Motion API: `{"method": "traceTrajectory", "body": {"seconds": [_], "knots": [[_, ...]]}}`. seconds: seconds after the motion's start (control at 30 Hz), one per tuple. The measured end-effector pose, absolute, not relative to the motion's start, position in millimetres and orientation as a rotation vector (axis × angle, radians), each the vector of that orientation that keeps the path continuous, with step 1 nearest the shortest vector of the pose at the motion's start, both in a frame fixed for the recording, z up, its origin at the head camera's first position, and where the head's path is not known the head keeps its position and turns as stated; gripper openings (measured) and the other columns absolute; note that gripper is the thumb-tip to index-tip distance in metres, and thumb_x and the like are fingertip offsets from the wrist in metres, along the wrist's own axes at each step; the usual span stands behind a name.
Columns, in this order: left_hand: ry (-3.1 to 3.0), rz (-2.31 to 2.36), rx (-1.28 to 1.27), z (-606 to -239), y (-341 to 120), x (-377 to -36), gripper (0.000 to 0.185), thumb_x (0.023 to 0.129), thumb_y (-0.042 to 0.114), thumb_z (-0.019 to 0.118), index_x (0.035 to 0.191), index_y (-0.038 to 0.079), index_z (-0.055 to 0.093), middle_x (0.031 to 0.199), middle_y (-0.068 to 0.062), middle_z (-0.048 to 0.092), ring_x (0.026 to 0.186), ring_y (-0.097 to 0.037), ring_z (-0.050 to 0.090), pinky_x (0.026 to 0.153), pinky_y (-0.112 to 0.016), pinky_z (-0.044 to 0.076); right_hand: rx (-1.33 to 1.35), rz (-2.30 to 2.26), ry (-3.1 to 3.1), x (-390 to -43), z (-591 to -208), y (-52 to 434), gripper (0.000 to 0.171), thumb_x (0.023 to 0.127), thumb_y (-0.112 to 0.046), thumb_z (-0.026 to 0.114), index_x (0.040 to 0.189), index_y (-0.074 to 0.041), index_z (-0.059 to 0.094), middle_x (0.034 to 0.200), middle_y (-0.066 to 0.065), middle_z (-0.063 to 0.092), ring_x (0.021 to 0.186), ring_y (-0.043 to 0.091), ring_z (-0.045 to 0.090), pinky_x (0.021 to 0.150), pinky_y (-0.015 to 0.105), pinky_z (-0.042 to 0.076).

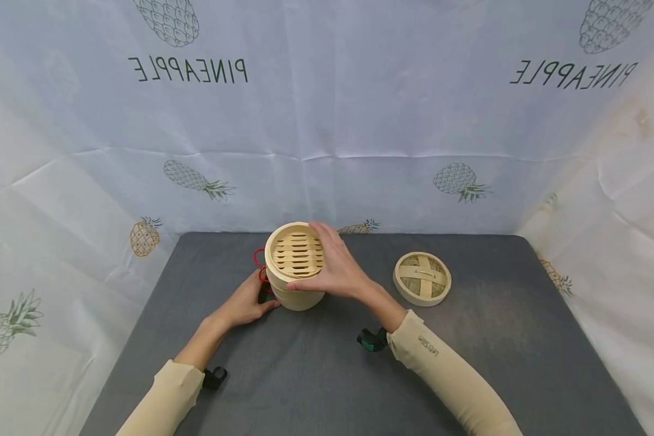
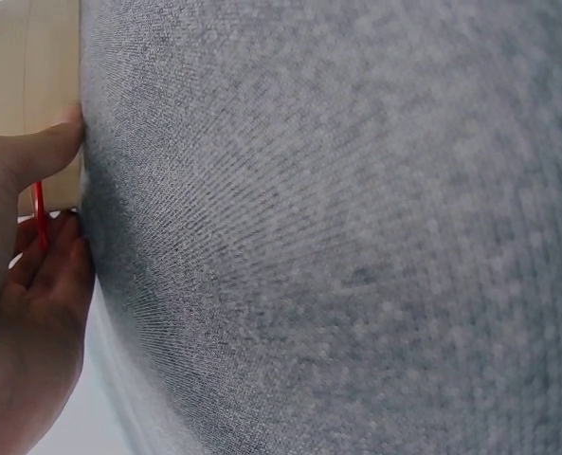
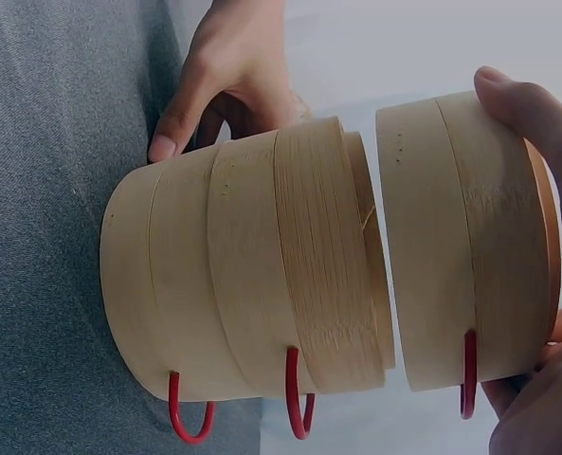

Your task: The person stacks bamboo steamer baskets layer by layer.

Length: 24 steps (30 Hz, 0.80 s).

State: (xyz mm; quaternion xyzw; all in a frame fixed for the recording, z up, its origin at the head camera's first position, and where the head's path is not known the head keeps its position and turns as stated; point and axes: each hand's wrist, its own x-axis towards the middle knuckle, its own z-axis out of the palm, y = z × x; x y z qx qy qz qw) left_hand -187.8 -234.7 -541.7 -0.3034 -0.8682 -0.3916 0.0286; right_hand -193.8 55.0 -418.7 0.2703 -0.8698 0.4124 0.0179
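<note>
Nearest the head camera are 2 cream sleeves, each with a small dark wrist mount, reaching over the grey tabletop [image 1: 316, 375]. The right hand [image 1: 335, 266] lies over the top of a bamboo steamer, its grip wrapped round the top tier [image 3: 465, 237], thumb on one side and fingers on the other. In the right wrist view this tier sits just clear of the stack below, a narrow gap showing between them, and a red wire loop [image 3: 468, 374] hangs from its wall. The lower stack [image 3: 243, 275] is made of 2 tiers nested together, each with its own red loop, and stands on the tabletop near the middle, a little left of centre. The left hand [image 1: 245, 303] steadies that stack at its base, thumb pressed against the bamboo wall [image 2: 34, 95] and fingers curled beside a red loop. From above, the top tier shows its slatted floor [image 1: 297, 254]. A woven bamboo lid [image 1: 422, 278] lies flat on the tabletop, well apart to the right. A pale pineapple-print cloth [image 1: 327, 121] hangs behind and at both sides.
</note>
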Motion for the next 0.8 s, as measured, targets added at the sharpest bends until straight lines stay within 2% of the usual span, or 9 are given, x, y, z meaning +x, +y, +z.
{"method": "traceTrajectory", "body": {"seconds": [0.07, 0.17, 0.23, 0.3, 0.4, 0.57, 0.63, 0.8], "knots": [[-2.696, -1.186, -0.910, -548, -237, -190, 0.078, 0.093, 0.026, 0.088, 0.157, 0.006, 0.048, 0.140, -0.019, 0.059, 0.116, -0.028, 0.070, 0.094, -0.039, 0.062, 0.838, 1.276, -2.712, -195, -419, 54, 0.130, 0.070, -0.055, 0.098, 0.172, -0.018, 0.027, 0.176, 0.012, 0.032, 0.161, 0.036, 0.036, 0.126, 0.066, 0.039], [-2.769, -1.170, -0.850, -540, -233, -188, 0.082, 0.093, 0.024, 0.089, 0.159, 0.004, 0.045, 0.145, -0.021, 0.058, 0.121, -0.032, 0.069, 0.099, -0.047, 0.061, 0.837, 1.281, -2.719, -196, -420, 53, 0.130, 0.070, -0.055, 0.098, 0.172, -0.018, 0.027, 0.176, 0.011, 0.031, 0.162, 0.036, 0.035, 0.127, 0.066, 0.037], [-2.747, -1.163, -0.866, -552, -237, -193, 0.085, 0.094, 0.031, 0.088, 0.163, 0.010, 0.042, 0.146, -0.018, 0.058, 0.121, -0.027, 0.069, 0.098, -0.040, 0.061, 0.838, 1.286, -2.717, -197, -420, 52, 0.130, 0.070, -0.055, 0.099, 0.172, -0.018, 0.027, 0.176, 0.011, 0.032, 0.162, 0.035, 0.034, 0.126, 0.066, 0.038], [-2.751, -1.171, -0.867, -548, -235, -192, 0.090, 0.092, 0.026, 0.090, 0.164, 0.007, 0.040, 0.147, -0.022, 0.057, 0.121, -0.032, 0.069, 0.097, -0.044, 0.062, 0.838, 1.289, -2.716, -198, -421, 50, 0.130, 0.070, -0.055, 0.098, 0.172, -0.018, 0.027, 0.176, 0.011, 0.031, 0.163, 0.035, 0.034, 0.126, 0.066, 0.038], [-2.689, -1.158, -0.914, -560, -240, -197, 0.091, 0.092, 0.032, 0.089, 0.165, 0.011, 0.039, 0.145, -0.021, 0.057, 0.118, -0.028, 0.069, 0.092, -0.037, 0.061, 0.833, 1.298, -2.717, -198, -422, 49, 0.130, 0.070, -0.055, 0.098, 0.172, -0.019, 0.027, 0.176, 0.011, 0.031, 0.163, 0.036, 0.033, 0.126, 0.066, 0.038], [-2.689, -1.164, -0.917, -544, -234, -191, 0.090, 0.090, 0.025, 0.090, 0.163, 0.004, 0.042, 0.146, -0.027, 0.058, 0.121, -0.038, 0.068, 0.096, -0.052, 0.060, 0.839, 1.310, -2.719, -199, -424, 48, 0.129, 0.071, -0.054, 0.098, 0.172, -0.019, 0.027, 0.176, 0.011, 0.031, 0.163, 0.036, 0.032, 0.127, 0.067, 0.036], [-2.696, -1.162, -0.903, -545, -234, -190, 0.090, 0.090, 0.027, 0.091, 0.163, 0.006, 0.042, 0.146, -0.024, 0.059, 0.122, -0.037, 0.068, 0.097, -0.051, 0.060, 0.844, 1.309, -2.720, -199, -424, 48, 0.128, 0.071, -0.054, 0.098, 0.172, -0.019, 0.027, 0.176, 0.010, 0.032, 0.163, 0.035, 0.033, 0.127, 0.066, 0.036], [-2.682, -1.154, -0.913, -560, -240, -198, 0.089, 0.090, 0.032, 0.091, 0.162, 0.011, 0.043, 0.142, -0.017, 0.060, 0.120, -0.029, 0.068, 0.095, -0.040, 0.060, 0.856, 1.302, -2.709, -201, -426, 45, 0.128, 0.070, -0.053, 0.099, 0.171, -0.017, 0.029, 0.174, 0.009, 0.034, 0.161, 0.034, 0.036, 0.127, 0.064, 0.038]]}}
